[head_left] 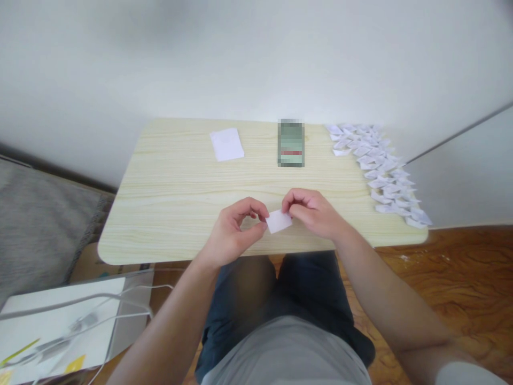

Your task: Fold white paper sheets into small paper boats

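A small white piece of paper, roughly rectangular, is held between my two hands above the near part of the table. My left hand pinches its left edge between thumb and fingers. At its upper right corner, my right hand grips it with thumb and forefinger, the other fingers curled. Whether the paper is folded in layers I cannot tell. Farther back on the table lies a stack of square white paper sheets. Many folded white paper shapes stand in rows along the right side.
A phone-like device with a blurred screen lies at the back of the pale wooden table, near the wall. Left of my legs, white cables run over a white box-like surface. Grey fabric lies at the left.
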`<state>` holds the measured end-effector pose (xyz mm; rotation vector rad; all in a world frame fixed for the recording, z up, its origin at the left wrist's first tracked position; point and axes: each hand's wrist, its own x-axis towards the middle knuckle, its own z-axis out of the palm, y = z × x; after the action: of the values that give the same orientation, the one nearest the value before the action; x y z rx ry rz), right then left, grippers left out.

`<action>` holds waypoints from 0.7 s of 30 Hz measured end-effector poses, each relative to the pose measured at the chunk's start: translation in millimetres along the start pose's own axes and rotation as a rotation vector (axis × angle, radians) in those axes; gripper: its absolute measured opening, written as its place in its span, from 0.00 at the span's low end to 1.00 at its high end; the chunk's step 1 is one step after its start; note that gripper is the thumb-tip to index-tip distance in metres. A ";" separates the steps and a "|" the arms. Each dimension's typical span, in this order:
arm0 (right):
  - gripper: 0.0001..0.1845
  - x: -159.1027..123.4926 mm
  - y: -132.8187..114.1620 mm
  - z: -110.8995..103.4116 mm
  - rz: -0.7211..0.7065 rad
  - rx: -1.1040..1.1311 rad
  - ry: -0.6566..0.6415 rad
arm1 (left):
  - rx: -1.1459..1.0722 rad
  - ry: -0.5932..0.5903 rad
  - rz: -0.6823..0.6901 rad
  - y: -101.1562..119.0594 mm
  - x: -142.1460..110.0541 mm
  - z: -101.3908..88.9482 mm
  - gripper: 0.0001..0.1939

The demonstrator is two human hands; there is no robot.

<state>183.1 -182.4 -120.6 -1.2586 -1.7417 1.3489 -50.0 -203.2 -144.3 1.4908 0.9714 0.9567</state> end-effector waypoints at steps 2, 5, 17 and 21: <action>0.10 0.7 0.6 1.2 0.007 0.010 0.011 | -0.017 0.018 -0.013 -1.6 1.5 4.0 0.06; 0.08 0.9 2.0 4.3 0.034 0.074 0.029 | -0.057 0.043 -0.035 -2.7 4.0 9.8 0.05; 0.17 -15.1 7.0 8.8 -0.012 0.402 -0.045 | -0.272 0.196 -0.114 7.3 9.4 15.2 0.07; 0.10 -17.8 4.7 10.6 -0.039 0.356 0.066 | -0.237 0.202 -0.089 8.9 8.0 15.2 0.07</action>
<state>182.0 -202.7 -126.7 -1.0507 -1.3963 1.4967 -32.3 -201.7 -136.6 1.1608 1.0205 1.1321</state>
